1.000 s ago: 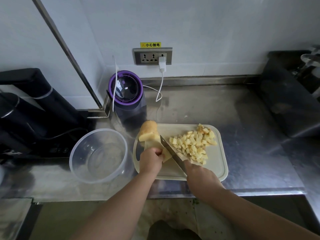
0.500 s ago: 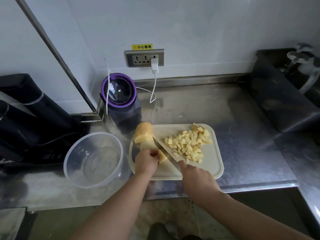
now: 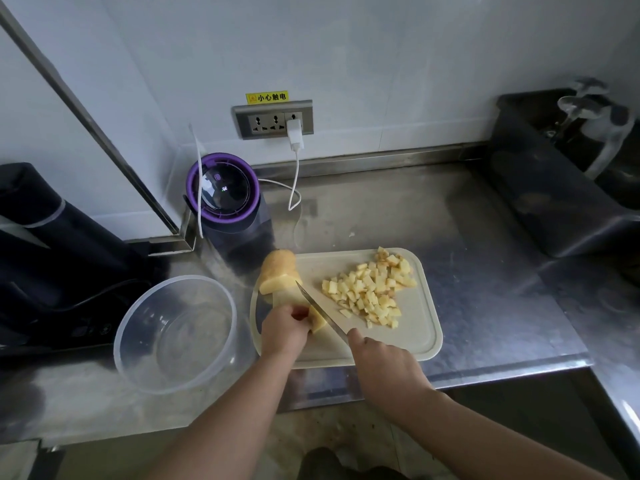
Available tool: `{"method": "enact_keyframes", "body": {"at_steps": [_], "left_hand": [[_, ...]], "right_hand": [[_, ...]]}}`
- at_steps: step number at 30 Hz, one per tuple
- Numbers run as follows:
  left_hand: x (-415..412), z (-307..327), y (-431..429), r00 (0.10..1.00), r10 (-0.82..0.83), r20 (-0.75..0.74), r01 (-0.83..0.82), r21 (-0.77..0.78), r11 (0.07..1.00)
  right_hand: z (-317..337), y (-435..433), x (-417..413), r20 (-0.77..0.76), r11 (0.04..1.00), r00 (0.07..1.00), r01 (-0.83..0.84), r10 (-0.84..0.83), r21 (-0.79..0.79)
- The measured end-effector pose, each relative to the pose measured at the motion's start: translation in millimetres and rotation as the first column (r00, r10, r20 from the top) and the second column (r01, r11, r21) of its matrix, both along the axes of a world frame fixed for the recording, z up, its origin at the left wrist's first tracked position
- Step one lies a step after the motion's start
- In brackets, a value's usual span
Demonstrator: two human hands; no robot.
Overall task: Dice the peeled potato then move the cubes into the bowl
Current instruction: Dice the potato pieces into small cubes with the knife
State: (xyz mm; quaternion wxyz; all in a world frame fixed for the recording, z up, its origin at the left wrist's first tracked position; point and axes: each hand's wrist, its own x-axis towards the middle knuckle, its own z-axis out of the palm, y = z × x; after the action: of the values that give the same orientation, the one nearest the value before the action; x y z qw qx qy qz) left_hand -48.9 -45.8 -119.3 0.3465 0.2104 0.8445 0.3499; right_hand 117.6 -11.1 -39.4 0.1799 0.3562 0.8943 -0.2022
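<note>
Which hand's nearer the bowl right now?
Left. The left hand holds the potato just right of the bowl; the right hand grips the knife farther right, past the left hand.

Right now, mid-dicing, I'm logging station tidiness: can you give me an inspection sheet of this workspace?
Surface: steel counter, cutting board near its front edge.
Job's things: potato chunk and potato slab at board's left; cubes piled right; clear bowl left of board, no cubes inside.
Clutter: purple-lidded blender behind the board.
Hands: left hand holds the slab; right hand grips the knife, blade against the slab.
Cables: white cable from wall charger toward the blender.
Surroundings: sink and tap far right; black appliance far left.
</note>
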Motion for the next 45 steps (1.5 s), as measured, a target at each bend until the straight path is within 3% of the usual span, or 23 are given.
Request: {"method": "enact_keyframes", "body": {"at_steps": [13,24,39,45], "left_hand": [[-0.6,0.2,0.8,1.000,-0.001,-0.026,0.001,-0.017,1.000],[-1.7,-6.6,-1.9,0.997,0.047,0.066,-0.047,-0.010,0.999],[2.2,0.0,-6.7,1.000,0.007,-0.011,-0.007,0.005,1.000],[2.0,-0.8,-7.6,0.999,0.044,0.030,-0.044,0.028,0.999]], "right_hand": [[-5.0,4.2,-2.2,-0.036,0.996,0.998,0.052,-0.055,-0.075],[1.0,-0.9,6.5,-0.071,1.000,0.997,0.018,-0.020,-0.022],[-4.5,-0.4,5.4,-0.080,1.000,0.997,-0.004,0.002,-0.030],[-4.0,0.3,5.1,-0.066,0.999,0.998,0.000,-0.002,-0.033]]}}
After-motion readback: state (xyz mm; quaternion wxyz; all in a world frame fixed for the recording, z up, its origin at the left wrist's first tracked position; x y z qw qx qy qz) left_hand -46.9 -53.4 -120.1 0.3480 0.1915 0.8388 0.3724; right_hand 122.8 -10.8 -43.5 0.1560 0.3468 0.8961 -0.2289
